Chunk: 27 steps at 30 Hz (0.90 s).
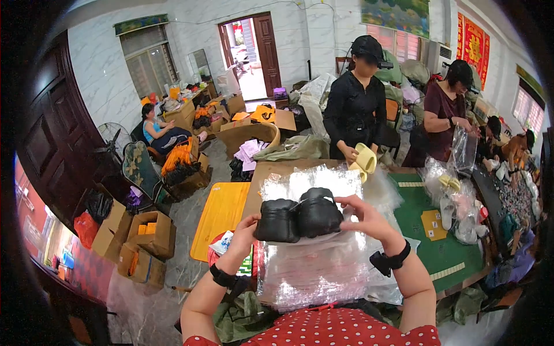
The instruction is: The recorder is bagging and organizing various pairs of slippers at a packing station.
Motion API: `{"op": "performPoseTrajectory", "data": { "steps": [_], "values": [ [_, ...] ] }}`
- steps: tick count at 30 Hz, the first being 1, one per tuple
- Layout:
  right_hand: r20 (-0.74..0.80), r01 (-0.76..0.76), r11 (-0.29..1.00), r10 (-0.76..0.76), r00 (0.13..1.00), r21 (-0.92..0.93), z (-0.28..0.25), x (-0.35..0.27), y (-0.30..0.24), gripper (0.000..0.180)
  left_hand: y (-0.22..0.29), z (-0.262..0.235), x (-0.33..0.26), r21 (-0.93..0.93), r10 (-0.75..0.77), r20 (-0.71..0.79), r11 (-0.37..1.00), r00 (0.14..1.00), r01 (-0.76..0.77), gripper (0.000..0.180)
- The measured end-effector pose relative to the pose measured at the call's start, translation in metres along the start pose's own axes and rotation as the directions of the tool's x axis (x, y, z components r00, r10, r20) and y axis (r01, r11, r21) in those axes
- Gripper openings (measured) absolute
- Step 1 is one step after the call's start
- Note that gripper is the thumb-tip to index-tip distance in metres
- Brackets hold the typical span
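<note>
Raised forearms, left hand (245,226) and right hand (362,214) both clasped around black pads (297,218).

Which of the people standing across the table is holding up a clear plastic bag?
The person in the dark red top, further right. That one holds a clear plastic bag up, while the person in black beside them holds a pale yellow pad.

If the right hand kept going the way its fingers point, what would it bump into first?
The right hand points left, fingertips already on the black padded pair. Going on, it would press into the nearer black pad first, then probably meet the left hand holding the far side. Depth is hard to judge here.
</note>
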State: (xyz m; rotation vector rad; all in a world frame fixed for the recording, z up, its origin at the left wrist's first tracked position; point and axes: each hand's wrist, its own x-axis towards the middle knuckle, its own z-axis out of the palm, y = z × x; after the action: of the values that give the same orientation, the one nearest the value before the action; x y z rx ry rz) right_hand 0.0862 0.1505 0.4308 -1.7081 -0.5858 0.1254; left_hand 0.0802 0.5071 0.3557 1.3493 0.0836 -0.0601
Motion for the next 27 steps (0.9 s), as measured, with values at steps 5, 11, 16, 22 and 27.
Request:
{"op": "performPoseTrajectory", "data": {
  "steps": [5,11,16,22,27],
  "values": [
    [-0.067,0.039,0.967,-0.058,0.996,-0.253,0.008,-0.005,0.004,0.081,-0.004,-0.001,-0.010,-0.008,0.152,0.225,0.988,0.962,-0.154,0.033],
    [-0.252,0.078,0.992,-0.101,0.962,-0.100,0.001,0.000,0.007,0.067,0.011,0.016,-0.023,-0.014,0.172,0.198,0.985,0.965,-0.173,0.054],
    [-0.218,0.013,0.995,0.009,0.976,0.099,-0.006,-0.007,0.002,0.055,0.023,0.027,-0.036,0.041,0.105,0.104,0.993,0.989,-0.110,0.058],
    [-0.251,0.077,0.800,0.094,0.963,0.595,-0.023,-0.014,-0.019,0.055,0.076,0.040,-0.055,0.085,0.159,0.180,0.981,0.971,-0.177,0.045],
    [-0.380,0.332,0.782,-0.132,0.916,0.528,-0.025,-0.005,-0.059,0.045,0.117,0.045,-0.042,-0.058,0.164,0.107,0.986,0.981,-0.158,0.038]
  ]
}}
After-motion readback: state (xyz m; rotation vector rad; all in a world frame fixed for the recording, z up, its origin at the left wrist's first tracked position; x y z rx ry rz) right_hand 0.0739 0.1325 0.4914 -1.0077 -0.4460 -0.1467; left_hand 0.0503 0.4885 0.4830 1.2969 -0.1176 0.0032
